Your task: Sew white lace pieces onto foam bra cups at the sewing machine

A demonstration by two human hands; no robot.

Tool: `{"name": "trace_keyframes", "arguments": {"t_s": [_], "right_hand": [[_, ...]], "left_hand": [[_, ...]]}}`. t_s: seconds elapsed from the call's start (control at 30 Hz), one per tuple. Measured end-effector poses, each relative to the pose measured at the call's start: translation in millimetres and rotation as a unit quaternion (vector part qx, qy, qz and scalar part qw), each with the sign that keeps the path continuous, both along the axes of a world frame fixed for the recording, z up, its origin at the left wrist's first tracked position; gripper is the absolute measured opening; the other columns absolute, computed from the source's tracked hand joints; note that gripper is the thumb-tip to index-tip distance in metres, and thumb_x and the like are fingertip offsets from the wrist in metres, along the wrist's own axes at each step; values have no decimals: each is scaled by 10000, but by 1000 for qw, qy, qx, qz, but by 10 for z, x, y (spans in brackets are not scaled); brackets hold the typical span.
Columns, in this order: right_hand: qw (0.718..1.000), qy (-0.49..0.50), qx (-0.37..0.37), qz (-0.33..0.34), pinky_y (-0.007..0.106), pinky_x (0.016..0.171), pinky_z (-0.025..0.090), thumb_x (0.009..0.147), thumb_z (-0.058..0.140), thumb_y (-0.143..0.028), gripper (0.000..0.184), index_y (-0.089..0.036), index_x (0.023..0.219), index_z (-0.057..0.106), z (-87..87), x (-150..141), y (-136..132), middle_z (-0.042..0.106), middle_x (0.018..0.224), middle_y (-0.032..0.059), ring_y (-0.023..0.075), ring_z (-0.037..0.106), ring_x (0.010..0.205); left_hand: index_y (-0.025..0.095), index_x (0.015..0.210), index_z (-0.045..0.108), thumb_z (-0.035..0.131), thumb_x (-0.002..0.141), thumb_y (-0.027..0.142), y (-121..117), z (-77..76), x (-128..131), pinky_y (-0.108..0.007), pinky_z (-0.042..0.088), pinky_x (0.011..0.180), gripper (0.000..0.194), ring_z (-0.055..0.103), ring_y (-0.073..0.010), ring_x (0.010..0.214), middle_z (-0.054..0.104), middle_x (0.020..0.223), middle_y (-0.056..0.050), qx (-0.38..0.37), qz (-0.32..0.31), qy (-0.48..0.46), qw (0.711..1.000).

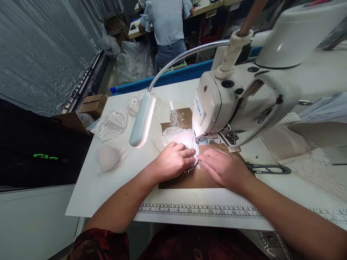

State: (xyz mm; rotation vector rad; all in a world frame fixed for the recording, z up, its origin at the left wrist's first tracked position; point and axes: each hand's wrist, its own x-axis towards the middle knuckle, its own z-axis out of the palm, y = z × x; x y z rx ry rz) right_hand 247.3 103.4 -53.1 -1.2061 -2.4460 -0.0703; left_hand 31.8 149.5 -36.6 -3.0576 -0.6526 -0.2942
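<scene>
Only got the head cam here, so this is all from that one. The white lace piece (179, 136) is right at the needle end of the sewing machine (210, 104), lying over a brown sheet (187, 182) on the white surface (89, 195). The left hand (173, 160) has its fingers laid down on top of the lace, so that grip isn't wrapped around anything, just pressing. The right hand (223, 167) has its fingertips at the near edge of the same piece, just beside the left fingers; can't tell if that grip is actually pinching the fabric or only touching it.

Lamp (142, 121) on a bendy metal neck hangs over the left side. Further left there's a lace bundle (112, 124), and nearer the wearer a pale cup (108, 158) on some sheer stuff. A black tool (271, 168) pokes out past the right hand, and a ruler strip (200, 211) runs along the near edge. Up top, another person (168, 25) sits facing away, with clear plastic bags (134, 61) just beside them.
</scene>
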Motion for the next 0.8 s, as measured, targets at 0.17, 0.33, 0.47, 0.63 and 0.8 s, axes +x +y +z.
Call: {"name": "trace_keyframes", "arguments": {"t_s": [0.17,0.33,0.47,0.63,0.8], "right_hand": [[1000,-15,21,-6,288,568,303,894,450,-153,252,-166,844,697,21,-14,-3,547,647,13,139,459,613],[1000,-13,2,1,285,604,324,903,415,-146,287,-169,914,701,39,16,-16,585,690,28,151,488,664],[1000,-26,-12,-9,284,606,341,884,424,-136,297,-167,1006,693,22,46,-4,620,757,47,165,518,720],[997,-44,-24,-53,279,565,310,857,429,-120,360,-196,1112,671,21,27,40,641,816,41,171,547,780],[991,-59,-34,-111,299,520,263,835,431,-141,389,-215,1133,671,38,-18,67,637,772,32,153,507,636]], "left_hand": [[224,1041,676,413,967,294,-38,16,37,-328,412,778,282,537,-172,876,634,1226,-12,4,21,15,1000],[200,1014,680,459,939,259,-65,-31,86,-316,449,774,241,563,-165,855,649,1190,-48,-4,27,1,1000],[210,1018,683,441,948,286,-56,-59,101,-313,470,739,264,571,-165,820,656,1173,-55,-2,44,-31,999],[213,1005,686,436,951,315,-17,-33,131,-307,468,680,276,566,-164,776,664,1150,-48,-4,81,-43,996],[185,1049,678,414,952,311,11,-15,173,-316,461,693,308,537,-167,759,654,1159,-73,2,103,-40,994]]}}
